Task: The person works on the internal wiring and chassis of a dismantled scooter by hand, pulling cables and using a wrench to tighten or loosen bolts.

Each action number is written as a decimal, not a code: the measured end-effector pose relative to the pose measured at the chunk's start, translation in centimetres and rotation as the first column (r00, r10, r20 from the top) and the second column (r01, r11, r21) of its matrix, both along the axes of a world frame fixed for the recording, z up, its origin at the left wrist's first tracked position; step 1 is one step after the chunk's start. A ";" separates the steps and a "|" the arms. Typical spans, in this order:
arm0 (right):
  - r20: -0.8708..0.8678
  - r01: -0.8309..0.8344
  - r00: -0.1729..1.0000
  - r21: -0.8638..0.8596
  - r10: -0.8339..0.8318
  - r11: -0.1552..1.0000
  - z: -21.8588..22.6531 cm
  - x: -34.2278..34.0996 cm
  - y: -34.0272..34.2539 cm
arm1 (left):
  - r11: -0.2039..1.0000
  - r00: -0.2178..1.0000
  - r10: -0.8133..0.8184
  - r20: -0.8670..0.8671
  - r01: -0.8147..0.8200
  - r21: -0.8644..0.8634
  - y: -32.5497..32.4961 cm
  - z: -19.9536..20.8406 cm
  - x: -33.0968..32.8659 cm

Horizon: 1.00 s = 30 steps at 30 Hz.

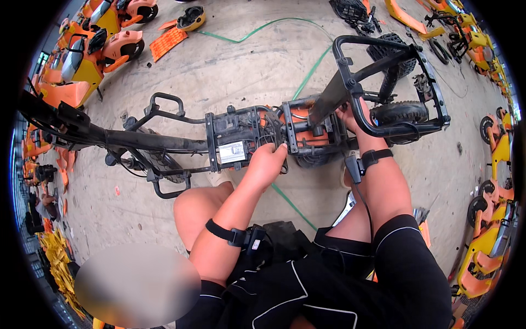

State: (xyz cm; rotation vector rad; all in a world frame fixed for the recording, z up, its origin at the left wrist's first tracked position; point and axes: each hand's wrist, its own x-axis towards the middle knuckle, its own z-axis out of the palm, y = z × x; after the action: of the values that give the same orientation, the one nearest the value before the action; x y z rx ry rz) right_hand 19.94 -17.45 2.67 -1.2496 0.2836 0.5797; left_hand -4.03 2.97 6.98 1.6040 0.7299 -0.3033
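A stripped black electric scooter frame (164, 141) lies crosswise in front of me, with its wheels attached. My left hand (267, 164) is closed at the near side rail, beside a bundle of black wires (269, 127). Left of it sits a black box with a white label (232, 152). Reaching past the tubular rear rack (359, 104), my right hand (348, 117) has its fingers curled by the base of the thick black post (330, 98). The rack tube partly hides those fingers, and what they hold cannot be made out. Orange panels (311, 136) show inside the frame.
The rear wheel (400, 113) stands below the rack. A green line (312, 74) crosses the concrete floor. Orange and yellow scooters (104, 60) stand at the far left, and more scooter parts (485, 249) line the right. A yellow helmet (191, 18) lies at the back.
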 end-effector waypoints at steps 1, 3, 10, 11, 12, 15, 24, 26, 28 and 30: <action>0.029 -0.009 1.000 -0.088 0.012 0.996 -1.2 0.4 -0.5 | 1.000 1.000 -0.014 0.013 0.014 0.005 -0.1 -0.2 0.2; -0.056 -0.044 0.998 -0.118 0.038 0.992 -3.0 0.9 -0.8 | 0.998 0.998 -0.051 0.029 0.050 0.039 -0.3 -0.6 0.3; -0.171 -0.073 0.984 -0.107 0.054 0.992 -3.6 0.4 -0.8 | 0.953 0.952 -0.301 -0.047 0.301 -0.015 0.2 2.0 -0.9; -0.244 0.035 0.970 0.072 -0.017 0.997 -1.7 -0.8 0.0 | 0.924 0.923 -0.381 -0.050 0.378 -0.047 0.3 2.8 -1.4; -0.228 0.100 0.972 0.201 -0.053 0.974 -4.1 0.7 -2.6 | 0.872 0.870 -0.488 -0.071 0.483 -0.078 -0.3 2.7 -1.1; -0.146 0.162 0.984 0.464 -0.106 0.871 -8.0 5.4 -7.5 | 0.755 0.762 -0.647 0.027 0.644 -0.125 -2.4 -0.3 -0.4; 0.022 0.300 0.952 0.139 -0.306 0.944 -2.3 2.5 -3.1 | 0.750 0.747 -0.661 0.070 0.655 0.090 -3.7 -1.4 -1.0; 0.071 0.264 0.958 0.144 -0.276 0.954 -3.5 3.8 -3.8 | 0.779 0.775 -0.626 0.090 0.626 0.026 -4.4 -2.5 -0.3; 0.111 0.253 0.957 0.128 -0.267 0.959 -3.8 4.7 -4.4 | 0.785 0.782 -0.617 0.087 0.619 0.008 -5.0 -2.0 0.2; 0.123 0.255 0.957 0.072 -0.263 0.964 -2.0 3.7 -3.6 | 0.797 0.795 -0.603 0.070 0.604 0.006 -5.3 -2.1 -0.2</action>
State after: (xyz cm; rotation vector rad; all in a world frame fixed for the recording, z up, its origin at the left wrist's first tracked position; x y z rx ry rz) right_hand 23.60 -21.01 0.67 -1.1685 0.3124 0.2759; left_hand -4.19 -2.37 4.92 1.7927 0.1323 -0.7126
